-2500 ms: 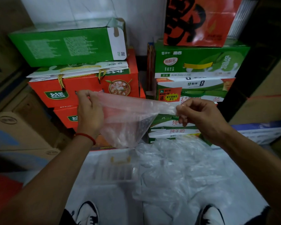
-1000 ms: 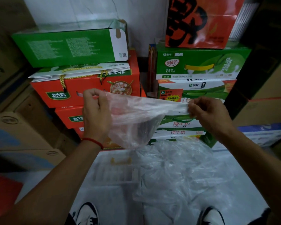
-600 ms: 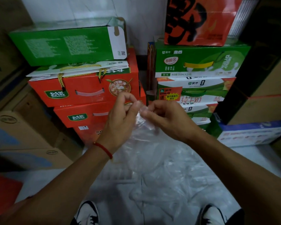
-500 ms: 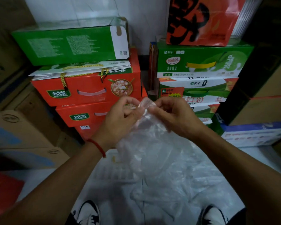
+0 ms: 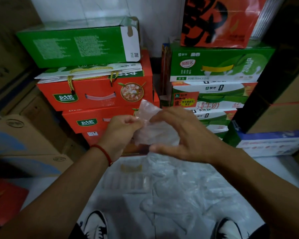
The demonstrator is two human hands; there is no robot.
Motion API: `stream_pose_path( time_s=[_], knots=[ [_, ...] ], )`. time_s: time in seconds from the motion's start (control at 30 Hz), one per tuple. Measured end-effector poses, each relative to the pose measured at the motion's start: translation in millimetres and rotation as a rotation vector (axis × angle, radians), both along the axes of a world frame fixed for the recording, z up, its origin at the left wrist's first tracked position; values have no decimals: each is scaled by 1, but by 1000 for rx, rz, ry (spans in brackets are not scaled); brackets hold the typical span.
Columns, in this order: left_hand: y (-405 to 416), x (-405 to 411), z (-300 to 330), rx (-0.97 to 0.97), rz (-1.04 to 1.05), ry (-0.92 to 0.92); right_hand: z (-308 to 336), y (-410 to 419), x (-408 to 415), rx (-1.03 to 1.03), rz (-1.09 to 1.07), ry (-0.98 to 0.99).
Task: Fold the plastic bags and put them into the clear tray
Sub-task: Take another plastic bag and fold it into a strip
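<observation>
A thin clear plastic bag [image 5: 153, 130], folded into a small bunch, is held up at chest height between both hands. My left hand [image 5: 123, 133] pinches its left edge with thumb and fingers. My right hand [image 5: 185, 135] curls around its right side, thumb below and fingers above. One corner of the bag sticks up above the fingers. Below, on the pale floor, lies the clear tray [image 5: 126, 181], ribbed and low. To its right spreads a loose heap of more clear plastic bags [image 5: 188, 188].
Stacked cartons close in the far side: red boxes [image 5: 95, 94] at left, green and white milk boxes [image 5: 214, 69] at right. Brown cardboard boxes [image 5: 24, 138] stand at the left, a blue and white box [image 5: 273, 144] at the right. Two shoes [image 5: 96, 225] show at the bottom.
The bag was stretched wide between my hands. I brought both hands together, and the bag is now doubled into a small bunch held between them.
</observation>
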State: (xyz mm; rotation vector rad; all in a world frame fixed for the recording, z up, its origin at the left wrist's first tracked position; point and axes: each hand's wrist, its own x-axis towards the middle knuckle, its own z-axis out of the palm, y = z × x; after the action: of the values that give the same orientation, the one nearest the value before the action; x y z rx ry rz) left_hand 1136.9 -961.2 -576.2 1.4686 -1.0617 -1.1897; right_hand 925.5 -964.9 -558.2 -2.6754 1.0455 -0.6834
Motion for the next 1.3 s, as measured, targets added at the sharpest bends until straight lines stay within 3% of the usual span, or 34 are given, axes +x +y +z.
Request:
stream_pose_path(
  time_s=[0.1, 0.2, 0.3, 0.37, 0.43, 0.57, 0.83, 1.1, 1.3],
  knots=[
    [0, -1, 2, 37, 63, 28, -13, -1, 7, -33, -32, 26],
    [1, 3, 4, 17, 58, -140, -14, -13, 2, 171, -88, -154],
    [2, 15, 8, -284, -22, -454, -13, -19, -6, 442, -131, -303],
    [5, 17, 13, -453, -262, -529, -12, -19, -11, 624, -119, -394],
    [7, 13, 12, -489, -430, -549, -10, -19, -15, 733, -100, -454],
    [4, 4, 4, -473, -395, -441, -8, -18, -18, 809, -68, -472],
    [-1, 22, 12, -461, -260, -269, 15, -16, -42, 477, -88, -586],
    [-6, 25, 12, -350, -102, -77, 4, -2, -40, 302, -11, -197],
    [-8, 22, 12, -282, -33, -16, -18, -18, -27, 58, 2, -59]
  ],
)
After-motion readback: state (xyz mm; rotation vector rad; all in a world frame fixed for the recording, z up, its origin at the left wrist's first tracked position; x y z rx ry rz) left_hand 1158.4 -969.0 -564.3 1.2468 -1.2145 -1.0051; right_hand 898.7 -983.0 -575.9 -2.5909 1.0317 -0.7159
